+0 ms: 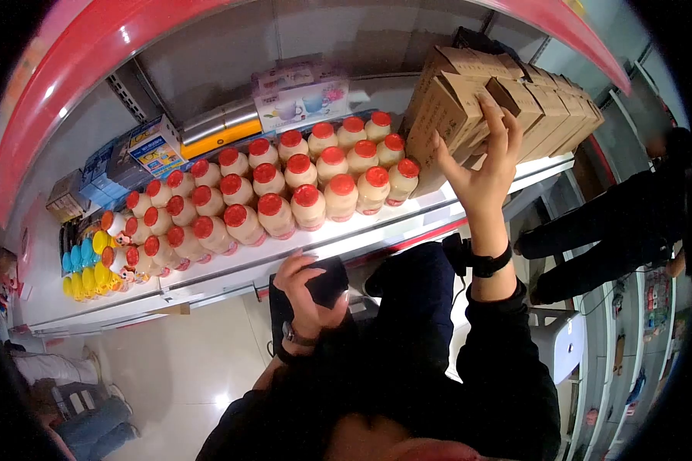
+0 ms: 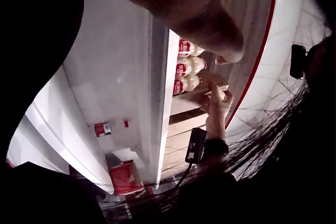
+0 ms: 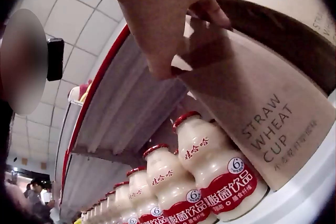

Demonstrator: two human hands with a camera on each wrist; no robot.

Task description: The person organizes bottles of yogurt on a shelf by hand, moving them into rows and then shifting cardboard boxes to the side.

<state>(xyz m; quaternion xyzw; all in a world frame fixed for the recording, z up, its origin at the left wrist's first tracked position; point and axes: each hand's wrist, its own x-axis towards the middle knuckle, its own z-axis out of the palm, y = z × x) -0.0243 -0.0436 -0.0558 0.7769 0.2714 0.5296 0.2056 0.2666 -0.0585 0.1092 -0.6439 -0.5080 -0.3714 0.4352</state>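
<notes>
My right hand (image 1: 486, 173) is at the front cardboard box (image 1: 440, 115) of a row on the shelf's right. In the right wrist view this brown box, printed "STRAW WHEAT CUP" (image 3: 265, 124), leans slightly, and my thumb and fingers grip its top edge. Beside it stand rows of cream-coloured drink bottles (image 1: 342, 197) with red caps; their red labels (image 3: 231, 184) show in the right wrist view. My left hand (image 1: 306, 296) hovers before the shelf's front edge, fingers loosely bent, holding nothing. The left wrist view shows part of the left hand (image 2: 194, 16) close up.
Behind the bottles stand a purple-and-white cup box (image 1: 300, 104), a yellow-and-silver box (image 1: 219, 131) and blue boxes (image 1: 108, 173). Small yellow- and blue-capped bottles (image 1: 92, 276) fill the left end. More cardboard boxes (image 1: 550, 115) extend right. A white stool (image 1: 557, 342) and a person's dark-trousered legs (image 1: 592, 238) are at right.
</notes>
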